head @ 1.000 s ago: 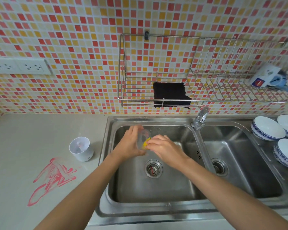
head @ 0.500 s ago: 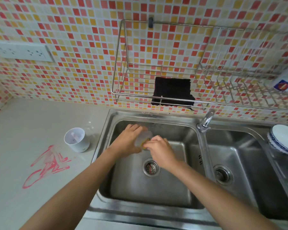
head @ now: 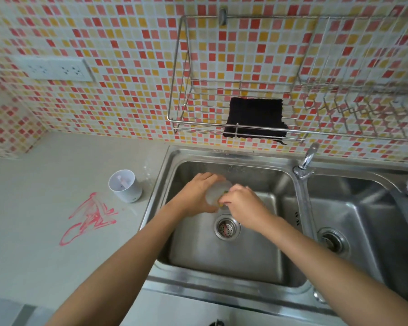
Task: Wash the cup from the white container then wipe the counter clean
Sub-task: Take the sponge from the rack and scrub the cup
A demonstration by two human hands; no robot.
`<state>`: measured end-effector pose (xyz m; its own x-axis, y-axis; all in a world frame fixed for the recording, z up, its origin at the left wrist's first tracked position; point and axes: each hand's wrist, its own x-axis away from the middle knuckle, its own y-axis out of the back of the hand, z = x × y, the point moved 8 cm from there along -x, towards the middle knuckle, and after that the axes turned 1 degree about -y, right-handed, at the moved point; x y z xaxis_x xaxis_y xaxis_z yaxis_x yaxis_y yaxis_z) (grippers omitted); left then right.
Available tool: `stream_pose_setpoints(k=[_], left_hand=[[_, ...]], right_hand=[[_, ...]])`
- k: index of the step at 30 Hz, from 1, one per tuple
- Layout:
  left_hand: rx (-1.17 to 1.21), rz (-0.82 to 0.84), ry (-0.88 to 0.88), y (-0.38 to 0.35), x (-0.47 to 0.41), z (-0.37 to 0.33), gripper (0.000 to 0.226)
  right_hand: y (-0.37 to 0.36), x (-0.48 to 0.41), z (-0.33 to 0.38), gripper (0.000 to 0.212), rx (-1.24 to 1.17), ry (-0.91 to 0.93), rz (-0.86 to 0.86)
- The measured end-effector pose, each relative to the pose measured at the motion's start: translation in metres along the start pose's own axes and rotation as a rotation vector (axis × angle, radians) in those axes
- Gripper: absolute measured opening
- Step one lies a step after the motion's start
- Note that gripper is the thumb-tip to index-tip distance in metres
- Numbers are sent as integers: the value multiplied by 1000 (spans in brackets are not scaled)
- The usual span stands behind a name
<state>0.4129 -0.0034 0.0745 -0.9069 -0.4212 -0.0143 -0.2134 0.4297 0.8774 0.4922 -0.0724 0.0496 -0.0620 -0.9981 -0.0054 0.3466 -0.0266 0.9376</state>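
Over the left sink (head: 221,260), my left hand (head: 196,196) wraps closed around the clear cup (head: 216,195), just above the drain. My right hand (head: 241,203) pinches a yellow sponge (head: 222,201) against its rim. The white container (head: 125,185) stands on the counter (head: 33,220), left.

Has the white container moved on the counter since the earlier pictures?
No. The white container stands just above the red stain, left of the sink, as before; only the camera shifted.
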Motion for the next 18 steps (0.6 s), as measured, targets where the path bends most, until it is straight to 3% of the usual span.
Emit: stream_pose_setpoints(k=[3, 7, 10, 12, 14, 18], left_hand=[[-3, 15, 37, -4, 2, 7, 85], [-7, 4, 38, 2, -7, 1, 83], [-11, 1, 49, 8, -11, 5, 86], [-8, 26, 71, 6, -10, 12, 89], [-8, 51, 73, 1, -9, 16, 89], [13, 43, 67, 0, -13, 14, 88]], right_hand=[[4, -1, -10, 28, -39, 21, 60], [22, 0, 3, 30, 240, 190, -124], [29, 7, 2, 32, 88, 155, -260], [28, 9, -3, 27, -212, 18, -175], [21, 6, -9, 24, -334, -56, -45], [30, 1, -14, 29, -86, 82, -121]])
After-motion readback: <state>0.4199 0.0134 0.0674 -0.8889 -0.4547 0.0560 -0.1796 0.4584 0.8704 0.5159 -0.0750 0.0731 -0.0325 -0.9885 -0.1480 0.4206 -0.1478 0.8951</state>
